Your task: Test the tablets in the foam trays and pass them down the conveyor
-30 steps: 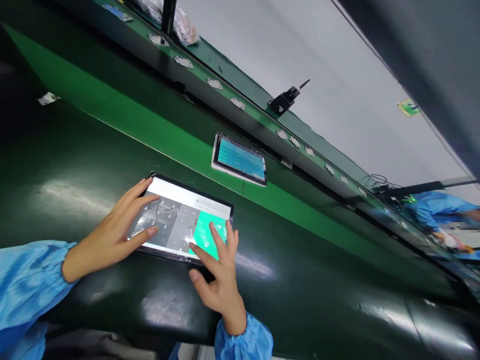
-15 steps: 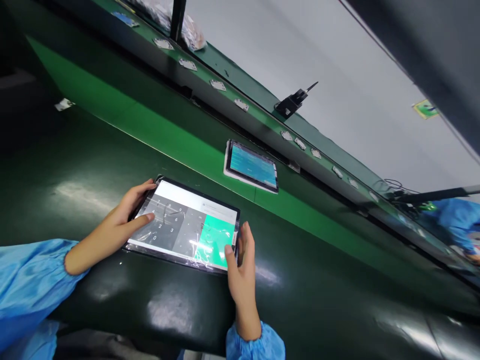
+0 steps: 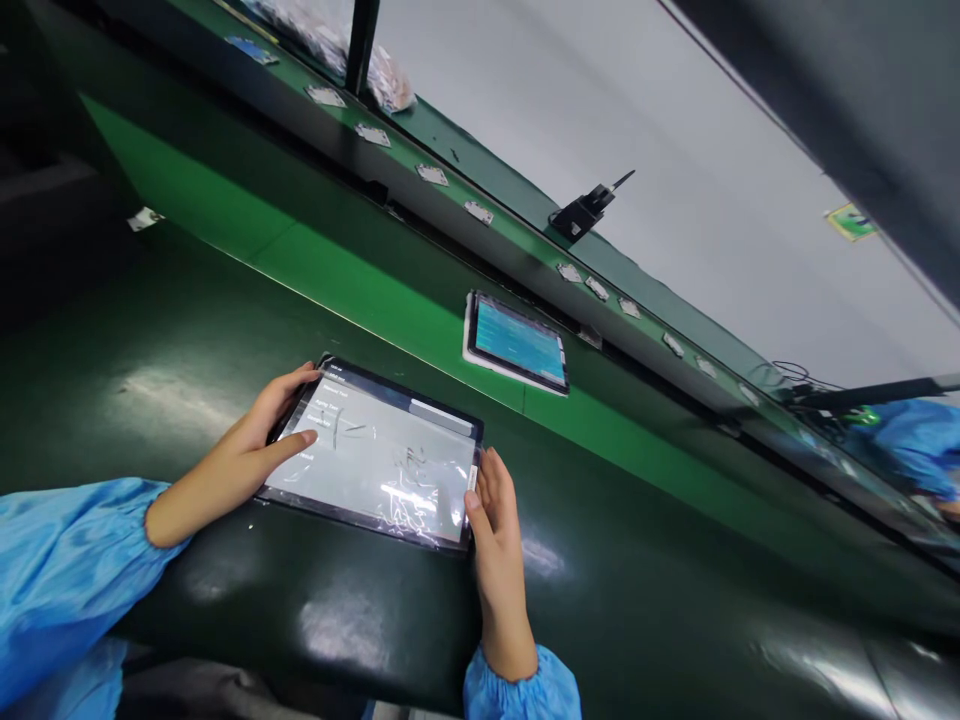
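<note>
Between my two hands is a tablet (image 3: 382, 455) with a black bezel and clear film over its glass. Its lit screen is pale grey, with a short list of white text lines at the left. My left hand (image 3: 259, 440) grips the left edge, its thumb resting over the screen by the list. At the opposite edge, my right hand (image 3: 495, 515) has its thumb on the front rim and its fingers behind the side. The fingers under the tablet are hidden.
A second tablet (image 3: 517, 345) with a blue-green screen leans beyond mine, on a white backing. Several small white parts (image 3: 433, 174) lie along the line (image 3: 525, 240) behind it. A black device with an antenna (image 3: 581, 213) stands farther back. Blue clothing (image 3: 911, 440) shows at far right.
The screen of the held tablet has switched from a grey and green number keypad to a pale page with a text list. Both hands keep their hold; the view has shifted slightly.
</note>
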Motion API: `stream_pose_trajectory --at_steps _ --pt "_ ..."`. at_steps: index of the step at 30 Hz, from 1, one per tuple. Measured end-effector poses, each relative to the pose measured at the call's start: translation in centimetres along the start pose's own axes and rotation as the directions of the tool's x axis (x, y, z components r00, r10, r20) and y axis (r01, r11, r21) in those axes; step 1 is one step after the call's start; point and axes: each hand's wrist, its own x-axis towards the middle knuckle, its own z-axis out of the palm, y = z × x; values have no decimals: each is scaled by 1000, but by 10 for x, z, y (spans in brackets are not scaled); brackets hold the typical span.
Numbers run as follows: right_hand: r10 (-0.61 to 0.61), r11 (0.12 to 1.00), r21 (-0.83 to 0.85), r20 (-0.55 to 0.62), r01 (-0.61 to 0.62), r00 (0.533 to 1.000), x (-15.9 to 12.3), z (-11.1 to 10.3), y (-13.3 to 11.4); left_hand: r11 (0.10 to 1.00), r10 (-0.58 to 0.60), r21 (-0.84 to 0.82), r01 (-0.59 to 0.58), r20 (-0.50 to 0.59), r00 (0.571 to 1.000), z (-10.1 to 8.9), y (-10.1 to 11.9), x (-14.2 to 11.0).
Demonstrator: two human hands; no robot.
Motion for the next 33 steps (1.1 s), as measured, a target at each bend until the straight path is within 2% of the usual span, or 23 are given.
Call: stream_pose_trajectory --at_steps 8,13,18,28,33 --pt "4 1000 30 23 -5 1000 0 0 -1 996 15 85 -14 -11 1000 0 -1 0" --pt "6 1000 24 16 -6 1000 1 0 0 965 91 255 -62 -101 991 -3 9 20" --pt "23 1000 21 18 -24 1000 1 -1 2 936 131 342 -86 -113 985 -9 16 33" --pt "34 995 88 7 -35 999 1 -2 2 959 81 278 -58 -70 994 -17 15 23" --pt "-14 997 82 -15 15 1000 -2 3 4 947 65 313 -68 21 998 -20 11 9"
